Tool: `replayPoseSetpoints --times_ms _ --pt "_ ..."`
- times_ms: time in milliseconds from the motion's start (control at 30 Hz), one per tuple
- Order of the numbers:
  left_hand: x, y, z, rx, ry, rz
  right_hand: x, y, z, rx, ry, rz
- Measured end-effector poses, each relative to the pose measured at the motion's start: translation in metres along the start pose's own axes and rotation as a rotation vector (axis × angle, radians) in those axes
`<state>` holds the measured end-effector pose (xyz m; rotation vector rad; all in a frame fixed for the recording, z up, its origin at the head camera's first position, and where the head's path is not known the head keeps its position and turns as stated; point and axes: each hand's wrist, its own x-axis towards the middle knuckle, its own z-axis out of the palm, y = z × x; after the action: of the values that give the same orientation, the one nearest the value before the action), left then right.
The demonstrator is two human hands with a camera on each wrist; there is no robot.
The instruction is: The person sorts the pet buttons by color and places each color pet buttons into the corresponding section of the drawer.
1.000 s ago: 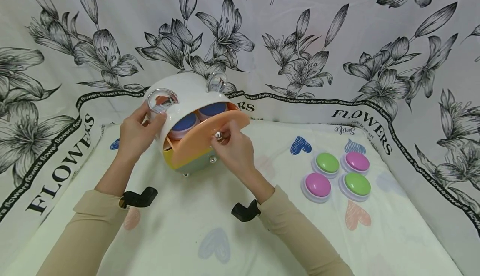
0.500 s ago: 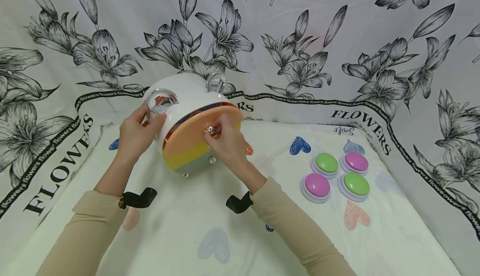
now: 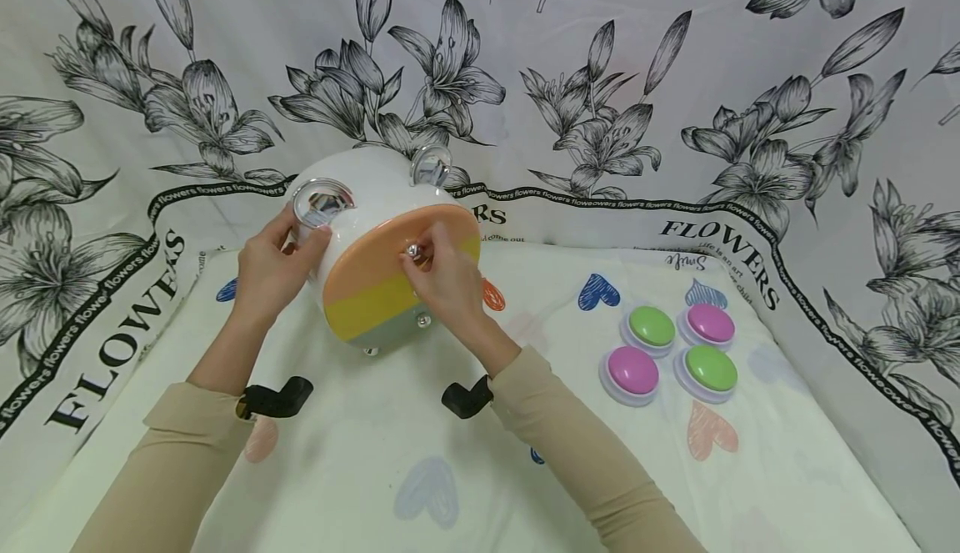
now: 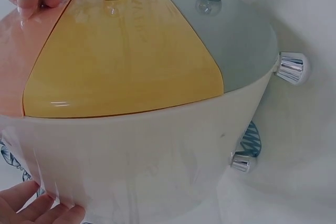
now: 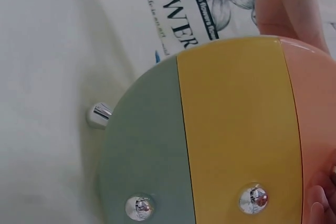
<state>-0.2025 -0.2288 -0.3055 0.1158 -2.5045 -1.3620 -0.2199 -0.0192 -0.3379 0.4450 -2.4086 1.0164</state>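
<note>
A rounded white storage box (image 3: 352, 171) sits tilted toward me, with two clear ring-shaped ears on top. Three coloured drawer fronts make up its face: orange (image 3: 367, 263), yellow (image 3: 371, 304) and grey-green (image 3: 393, 329), with small silver knobs. The thumb and fingers of my right hand (image 3: 450, 282) pinch the silver knob (image 3: 412, 250) of the orange drawer, which lies flush with the body. My left hand (image 3: 272, 268) rests against the box's left side, below the ear (image 3: 322, 201); in the left wrist view its fingertips (image 4: 68, 214) touch the white wall.
Several round push-button pieces with pale bases stand at the right, including a pink one (image 3: 633, 369) and a green one (image 3: 711, 367). A heart-print cloth (image 3: 360, 453) covers the table. Behind it hangs a white flower-print curtain (image 3: 570, 52).
My right hand has pushed the orange drawer inward, from partly out to flush, hiding the blue-topped round pieces inside. The left hand has stayed at the box's side.
</note>
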Motion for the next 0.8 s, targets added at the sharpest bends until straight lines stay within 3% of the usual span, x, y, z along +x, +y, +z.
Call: replayPoseSetpoints --times_ms 533,800 --pt "-0.001 0.0 -0.002 0.014 -0.011 -0.008 0.0 0.001 0.0 0.036 -0.048 0.001" --pt "0.001 0.0 -0.001 0.018 -0.007 -0.028 -0.01 0.014 -0.003 0.072 -0.072 -0.03"
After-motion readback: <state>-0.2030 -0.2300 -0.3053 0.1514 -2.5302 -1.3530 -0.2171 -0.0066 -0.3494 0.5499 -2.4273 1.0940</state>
